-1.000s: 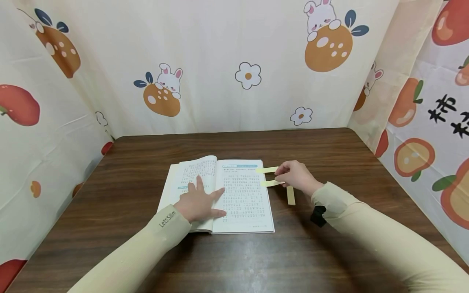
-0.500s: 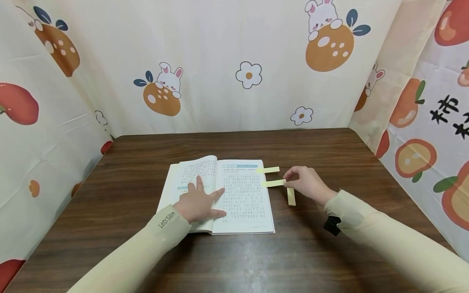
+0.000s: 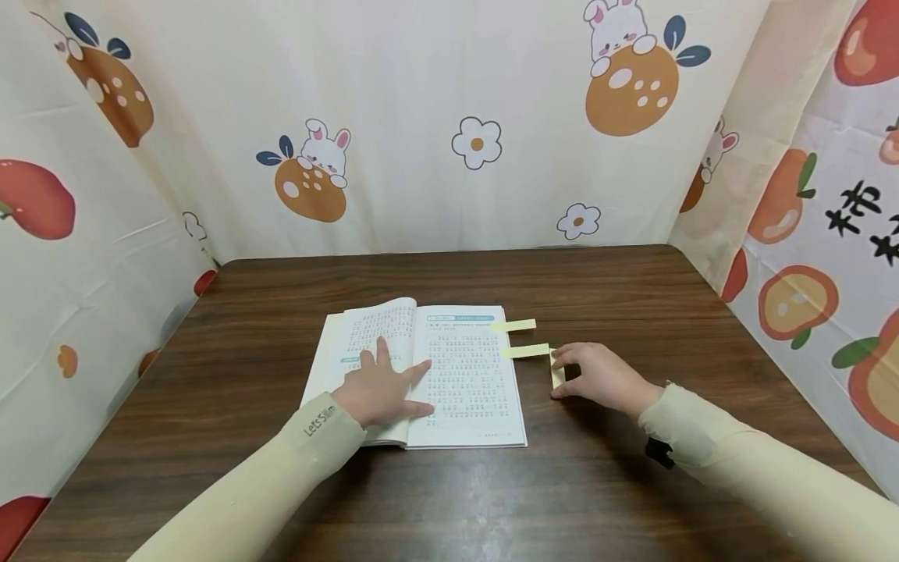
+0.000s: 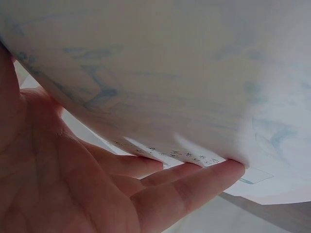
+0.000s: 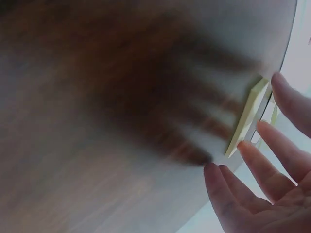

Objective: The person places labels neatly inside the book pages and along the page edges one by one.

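Where the book (image 3: pixel 463 382) is lying: it is resting opened near the middle of the counter (image 3: pixel 449 503), its left pages curving up.
Counter: its brown wood grain is running crosswise, and a pale sheen is showing in front of the book.
Cloth: patterned cloth (image 3: pixel 414 203) is hanging behind and at both sides, showing rabbits hugging orange fruit, outlined flowers and red fruit.
Yellow strips: the upper strip (image 3: pixel 520 325) and lower strip (image 3: pixel 528 351) are sticking out past the right page's edge.
Yellow pad: the pad (image 3: pixel 558 377) is lying on the counter just right of the lower strip's end.
Left hand: the left hand (image 3: pixel 375 394) is resting across the fold, fingers straight and spread.
Right hand: the right hand (image 3: pixel 597 378) is spanning the pad, thumb and fingers apart; whether they are pinching it, I cannot tell.
Sleeve writing: the left cuff (image 3: pixel 325 429) is reading "Let'sSlim".
Other writing: black characters (image 3: pixel 853 209) are running off the right-hand cloth; the book's print is staying too small to read.
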`<state>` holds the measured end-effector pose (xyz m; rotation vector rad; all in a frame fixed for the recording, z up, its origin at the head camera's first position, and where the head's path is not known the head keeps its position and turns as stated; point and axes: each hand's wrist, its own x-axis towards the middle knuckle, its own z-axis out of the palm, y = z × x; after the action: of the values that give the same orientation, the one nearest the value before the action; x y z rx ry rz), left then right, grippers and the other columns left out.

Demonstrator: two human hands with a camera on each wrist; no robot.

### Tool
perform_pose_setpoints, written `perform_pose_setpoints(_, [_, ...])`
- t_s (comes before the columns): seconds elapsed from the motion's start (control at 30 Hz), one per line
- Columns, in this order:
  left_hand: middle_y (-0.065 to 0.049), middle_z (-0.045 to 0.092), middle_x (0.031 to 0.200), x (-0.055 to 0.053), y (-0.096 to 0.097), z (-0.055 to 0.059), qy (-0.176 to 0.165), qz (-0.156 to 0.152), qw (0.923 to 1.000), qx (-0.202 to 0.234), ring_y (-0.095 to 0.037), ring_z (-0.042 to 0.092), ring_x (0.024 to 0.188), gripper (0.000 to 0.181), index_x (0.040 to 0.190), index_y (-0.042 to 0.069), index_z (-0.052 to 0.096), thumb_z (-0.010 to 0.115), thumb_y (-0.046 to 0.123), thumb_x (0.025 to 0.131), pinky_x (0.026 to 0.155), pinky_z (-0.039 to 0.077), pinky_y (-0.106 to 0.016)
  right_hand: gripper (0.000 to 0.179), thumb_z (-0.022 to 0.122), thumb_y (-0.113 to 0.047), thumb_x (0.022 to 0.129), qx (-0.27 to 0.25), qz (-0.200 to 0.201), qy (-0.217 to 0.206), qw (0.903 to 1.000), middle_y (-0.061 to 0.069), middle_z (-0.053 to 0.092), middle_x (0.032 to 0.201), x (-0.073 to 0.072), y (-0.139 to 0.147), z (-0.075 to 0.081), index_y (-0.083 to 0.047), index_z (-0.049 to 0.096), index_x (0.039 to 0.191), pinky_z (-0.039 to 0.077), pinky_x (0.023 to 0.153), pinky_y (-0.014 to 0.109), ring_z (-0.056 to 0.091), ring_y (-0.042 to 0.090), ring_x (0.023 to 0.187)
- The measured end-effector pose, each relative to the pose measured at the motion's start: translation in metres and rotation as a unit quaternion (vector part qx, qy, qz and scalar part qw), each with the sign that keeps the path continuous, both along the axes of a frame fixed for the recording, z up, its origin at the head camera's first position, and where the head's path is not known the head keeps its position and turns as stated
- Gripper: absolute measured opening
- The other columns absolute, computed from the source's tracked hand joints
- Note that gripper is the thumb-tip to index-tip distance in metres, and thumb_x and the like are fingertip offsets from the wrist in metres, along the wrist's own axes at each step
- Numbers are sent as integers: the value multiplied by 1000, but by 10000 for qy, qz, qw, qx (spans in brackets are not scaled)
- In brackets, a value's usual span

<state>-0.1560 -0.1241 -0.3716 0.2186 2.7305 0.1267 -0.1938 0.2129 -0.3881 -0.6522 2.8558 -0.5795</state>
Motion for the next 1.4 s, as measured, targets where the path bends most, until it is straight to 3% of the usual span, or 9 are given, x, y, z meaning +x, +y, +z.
perform_pose_setpoints(0.27, [-36, 6, 160, 0, 0, -1, -4, 4, 10000, -5, -57, 25, 140, 79, 152, 42, 35, 61, 70, 83, 90, 48, -58, 30, 83, -21, 77, 320, 357, 291, 9984, 17, 67, 126, 2, 1, -1, -5, 77, 102, 47, 99, 53, 60, 40, 118])
perform_pose_setpoints(0.87, [-36, 8, 160, 0, -1, 0, 27, 7, 10000, -36, -55, 28, 138, 80, 152, 42, 35, 62, 71, 83, 83, 51, -53, 17, 72, -13, 86, 110, 719, 304, 9969, 20, 67, 124, -1, 4, 0, -4, 76, 100, 48, 97, 52, 62, 40, 116])
perform_pose_setpoints(1.03, [-36, 8, 160, -1, -1, 0, 31, 7, 10000, -26, -55, 28, 138, 80, 152, 42, 35, 62, 71, 82, 84, 50, -54, 22, 62, -5, 86, -33, 592, 358, 9976, 20, 68, 120, -3, 4, 1, -1, 75, 103, 48, 96, 53, 63, 40, 114])
perform_pose_setpoints(1.2, [-37, 8, 159, -1, -1, 0, 30, -35, 10000, -44, -57, 27, 139, 80, 152, 42, 35, 61, 71, 83, 87, 50, -57, 22, 63, -2, 87, -230, 330, 406, 9984, 19, 68, 117, -6, 4, -2, 1, 74, 106, 49, 95, 53, 63, 39, 112])
perform_pose_setpoints(1.4, [-37, 7, 159, -2, 0, 0, -2, -71, 9999, -92, -58, 26, 139, 80, 152, 42, 34, 61, 71, 83, 88, 50, -57, 23, 66, -2, 84, -442, 20, 321, 9985, 11, 64, 96, -9, 8, -5, 1, 74, 106, 50, 78, 39, 61, 24, 87])
